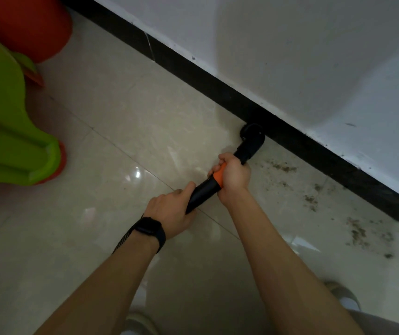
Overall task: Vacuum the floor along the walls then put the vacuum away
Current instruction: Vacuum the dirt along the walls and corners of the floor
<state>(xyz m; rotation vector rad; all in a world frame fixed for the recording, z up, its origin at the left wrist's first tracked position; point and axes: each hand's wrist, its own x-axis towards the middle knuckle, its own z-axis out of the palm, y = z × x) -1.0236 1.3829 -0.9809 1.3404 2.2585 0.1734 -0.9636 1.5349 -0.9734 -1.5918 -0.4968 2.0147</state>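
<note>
Now | both hands (233, 176) (172, 211) grip vacuum wand (204, 189) | nozzle (253, 139) touching black skirting (217, 81) | dirt (312, 201) rightward

Left hand (173, 213) curled, right hand (233, 176) seemingly clenched

- A green plastic thing (5, 131) stands at the left, cut by the edge.
- A red round thing (24, 22) is behind it, in the top left corner.
- An orange piece (34, 77) shows between these 2.
- A pale shoe (343, 296) is at the bottom right.
</note>
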